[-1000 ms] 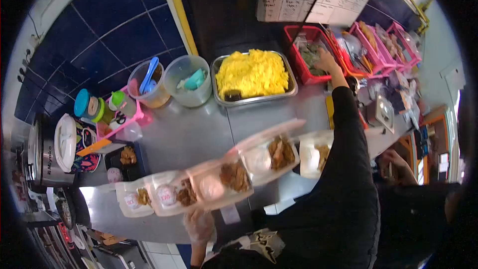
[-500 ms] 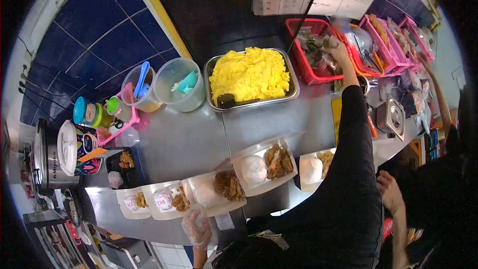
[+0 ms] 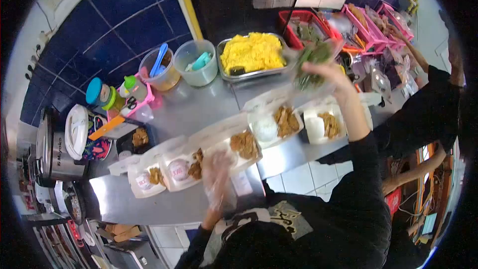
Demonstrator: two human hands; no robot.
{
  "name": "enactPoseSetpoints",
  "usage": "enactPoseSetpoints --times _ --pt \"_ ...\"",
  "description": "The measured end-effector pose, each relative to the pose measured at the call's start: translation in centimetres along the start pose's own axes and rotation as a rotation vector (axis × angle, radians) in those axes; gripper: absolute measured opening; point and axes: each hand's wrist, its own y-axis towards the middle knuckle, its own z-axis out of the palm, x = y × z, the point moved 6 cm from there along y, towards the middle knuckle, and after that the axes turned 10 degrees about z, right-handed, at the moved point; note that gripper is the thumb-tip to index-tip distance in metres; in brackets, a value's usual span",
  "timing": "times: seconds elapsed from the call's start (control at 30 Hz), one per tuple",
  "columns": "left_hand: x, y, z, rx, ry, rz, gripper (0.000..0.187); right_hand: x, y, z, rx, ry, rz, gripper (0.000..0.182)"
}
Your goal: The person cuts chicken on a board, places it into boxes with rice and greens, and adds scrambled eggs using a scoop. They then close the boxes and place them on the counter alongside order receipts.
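Green bagged leaves gripped in my partly curled right hand; gloved left hand blurred, grip unclear, obscuring part of meal box. Steel tray near bag.

Leaf bag comes out of the red basket

The right hand, inside the red basket before, is now out of it and holds a clear bag of green leaves in the air between the basket and the row of boxes. The left hand, in its clear glove, has moved from the front edge of the boxes to over the third box from the left, hiding the white mound seen there earlier. The black sleeve has drawn back, so the fifth box shows more of its inside.
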Motion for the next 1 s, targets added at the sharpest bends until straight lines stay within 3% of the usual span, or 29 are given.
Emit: enactPoseSetpoints --times 0.07,0.1,0.13,0.17,0.2,0.27,0.3,0.37,0.5,0.57,0.67,0.77,0.8,0.83,0.87,0.93,0.97,1.0 --pt "-5.6 1.1 5.8 0.315 -0.164 0.27 0.068 -4.0 -4.1 6.8 0.137 -0.083 0.21 0.048" --pt "-5.7 1.7 6.2 0.304 -0.166 0.272 0.068 -7.0 -5.5 8.8 0.13 -0.092 0.38 0.05" --pt "-6.3 1.8 6.4 0.315 -0.029 0.37 0.062 -9.4 -6.3 11.2 0.214 0.013 0.285 0.052" --pt "-6.9 1.8 6.2 0.325 0.114 0.462 0.056 -11.6 -6.7 12.8 0.317 -0.038 0.341 0.05" --pt "-7.1 2.1 5.3 0.31 0.121 0.455 0.056 -13.1 -7.4 13.9 0.321 0.017 0.403 0.049" --pt "-3.7 2.4 1.4 0.221 0.643 -0.066 0.041 -15.7 -8.7 15.5 0.338 0.079 0.489 0.048" --pt "-2.3 2.2 0.3 0.208 0.646 -0.082 0.041 -16.8 -9.0 15.5 0.293 0.171 0.498 0.047" --pt "-1.8 3.4 -0.6 0.087 0.304 0.239 0.032 -17.8 -8.6 14.7 0.253 0.254 0.487 0.045" --pt "-1.4 5.4 -3.5 -0.079 0.516 0.164 0.031 -17.3 -7.8 9.9 0.027 0.306 0.385 0.044" --pt "-3.7 5.4 0.1 0.279 1.493 0.725 0.034 -17.1 -6.3 6.6 -0.091 0.32 0.358 0.041" --pt "-5.4 4.2 1.1 0.384 1.29 0.687 0.043 -14.3 -5.9 5.8 -0.152 0.276 0.261 0.042" --pt "-9.8 1.7 2.4 0.316 1.44 0.735 0.055 -15.5 -6.1 7.3 -0.133 0.165 0.266 0.047" --pt "-9.7 0.9 2.0 0.302 1.448 0.726 0.055 -14.3 -7.9 10.4 -0.143 0.132 0.337 0.058" --pt "-9.4 0.3 0.9 0.25 1.18 0.606 0.055 -21.6 -5.2 8.6 -0.074 0.124 0.393 0.066" --pt "-9.1 -0.2 -0.1 0.191 0.911 0.491 0.056 -20.0 -6.6 12.8 0.082 0.087 0.474 0.068" --pt "-9.0 -1.1 -0.3 0.263 0.854 0.487 0.055 -20.3 -8.6 18.5 0.263 0.248 0.711 0.057" --pt "-9.3 -1.6 -0.1 0.354 0.784 0.494 0.053 -19.8 -8.7 20.3 0.285 0.263 0.587 0.052" --pt "-9.5 -2.0 -0.8 0.324 0.866 0.362 0.045 -21.2 -8.3 21.0 0.296 0.215 0.643 0.051"
